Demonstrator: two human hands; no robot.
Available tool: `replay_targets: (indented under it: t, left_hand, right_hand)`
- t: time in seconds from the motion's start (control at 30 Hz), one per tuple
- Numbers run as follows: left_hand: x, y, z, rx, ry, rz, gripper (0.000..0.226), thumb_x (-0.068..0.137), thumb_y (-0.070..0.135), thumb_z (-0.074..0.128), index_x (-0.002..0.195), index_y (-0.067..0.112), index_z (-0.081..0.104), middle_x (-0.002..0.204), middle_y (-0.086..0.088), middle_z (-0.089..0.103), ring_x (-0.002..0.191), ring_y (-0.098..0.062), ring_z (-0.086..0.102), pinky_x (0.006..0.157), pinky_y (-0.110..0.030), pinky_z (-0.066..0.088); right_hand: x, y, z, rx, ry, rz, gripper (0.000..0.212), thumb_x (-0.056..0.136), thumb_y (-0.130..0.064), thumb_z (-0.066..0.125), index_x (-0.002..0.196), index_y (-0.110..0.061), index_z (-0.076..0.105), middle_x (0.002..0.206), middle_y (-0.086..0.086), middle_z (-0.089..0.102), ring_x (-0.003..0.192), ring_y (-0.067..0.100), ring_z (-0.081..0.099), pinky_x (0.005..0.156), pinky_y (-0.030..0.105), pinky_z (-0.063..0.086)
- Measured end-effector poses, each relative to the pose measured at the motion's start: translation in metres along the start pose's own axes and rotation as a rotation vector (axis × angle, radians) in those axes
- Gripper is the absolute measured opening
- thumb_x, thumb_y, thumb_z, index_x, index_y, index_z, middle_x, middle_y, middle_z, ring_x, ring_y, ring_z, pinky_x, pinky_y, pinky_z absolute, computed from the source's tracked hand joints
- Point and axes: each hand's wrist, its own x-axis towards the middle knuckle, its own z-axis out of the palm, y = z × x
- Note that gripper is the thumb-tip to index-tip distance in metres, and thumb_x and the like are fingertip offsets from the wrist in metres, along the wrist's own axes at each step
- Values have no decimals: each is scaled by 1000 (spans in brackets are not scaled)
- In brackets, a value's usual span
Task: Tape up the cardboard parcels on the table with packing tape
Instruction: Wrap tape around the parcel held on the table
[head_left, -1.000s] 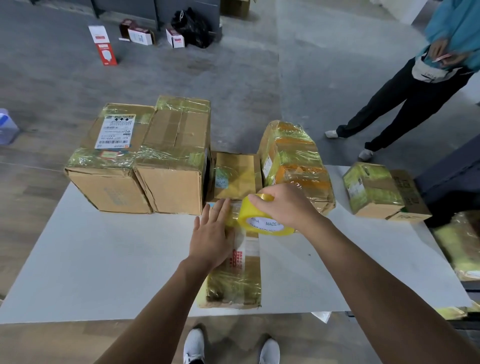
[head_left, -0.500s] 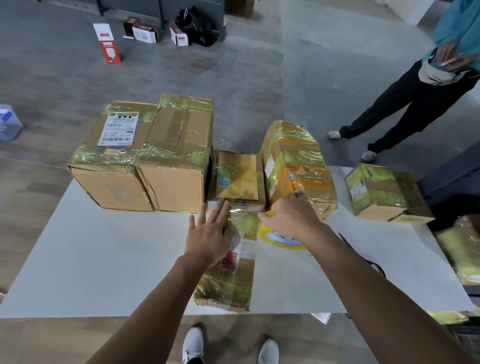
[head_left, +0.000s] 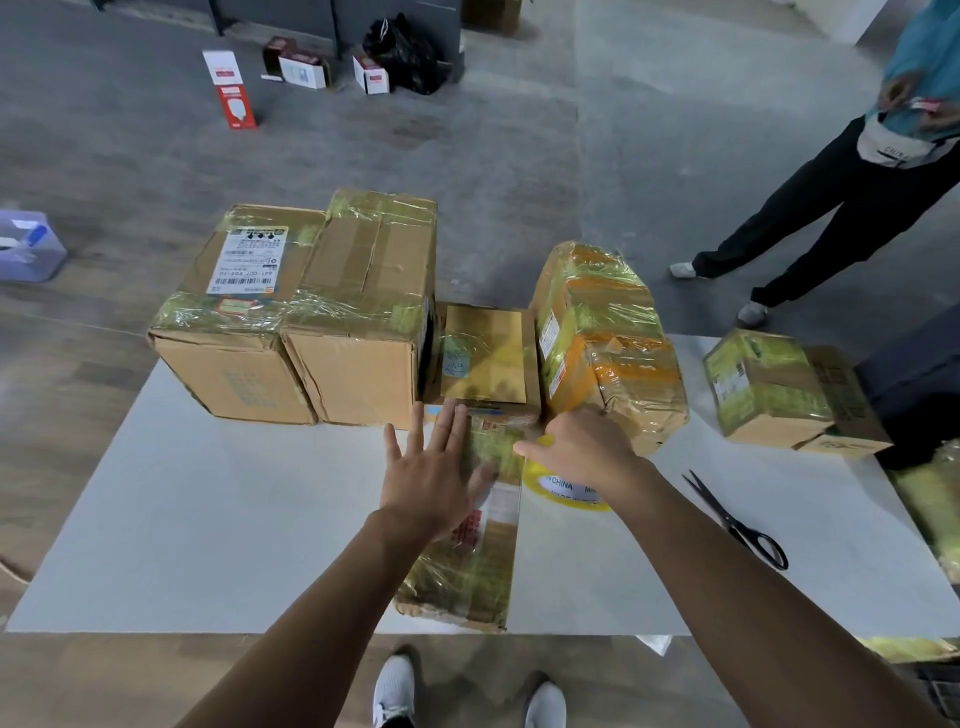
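Observation:
A long flat parcel (head_left: 467, 571) wrapped in yellowish tape lies in front of me on the white table (head_left: 208, 519). My left hand (head_left: 431, 478) lies flat on its far half with the fingers spread straight. My right hand (head_left: 582, 452) grips a yellow roll of packing tape (head_left: 563, 491), which sits low at the parcel's right edge, close to the table. Tape from the roll seems to run across the parcel under my hands. The roll's far side is hidden by my hand.
Two big cardboard boxes (head_left: 311, 322) stand at the back left, a small flat box (head_left: 483, 353) and a heavily taped parcel (head_left: 608, 343) behind my hands, another taped box (head_left: 779, 389) at the right. Black scissors (head_left: 737, 525) lie right of my forearm. A person (head_left: 857, 182) stands beyond the table.
My right hand has carried the tape roll from above the parcel down and to the right, to the parcel's right edge. My left hand stayed flat on the parcel.

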Motion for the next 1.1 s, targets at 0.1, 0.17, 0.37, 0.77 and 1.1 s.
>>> replay_targets:
  t: [0.1,0.17,0.37,0.77,1.1]
  left_hand:
    - [-4,30,2,75,-23,-21,88,90,68,-4,153,7,-14,159,-13,-22,146,-39,-21,116,-65,-3]
    - [-10,51,7,144,-23,32,93,83,68,-13,151,4,-16,157,-17,-23,146,-41,-19,113,-68,-2]
    - [-11,69,23,156,-8,88,90,79,65,-22,145,5,-22,159,-16,-21,146,-32,-25,115,-64,-10]
    - [0,66,-3,72,-97,-260,115,82,76,37,152,3,-16,159,-21,-21,143,-53,-9,108,-67,20]
    - [-14,26,-7,-512,65,-197,85,85,50,55,155,36,11,165,5,-2,146,-35,10,109,-55,26]
  right_hand:
    - [0,0,-1,11,-1,6,56,91,-64,49,69,-12,53,68,1,44,76,23,49,57,30,33]
    - [0,0,0,16,-3,16,55,92,-64,48,71,-13,54,72,2,46,80,23,48,63,31,36]
    - [1,2,3,21,-5,42,56,92,-65,43,63,-18,48,72,2,48,79,23,51,61,30,34]
    - [-3,2,5,61,-33,20,62,93,-65,43,96,-7,65,85,7,54,85,24,55,65,32,41]
    - [-20,12,-23,532,153,-122,49,93,-53,53,64,-15,54,55,3,43,52,18,43,55,31,30]
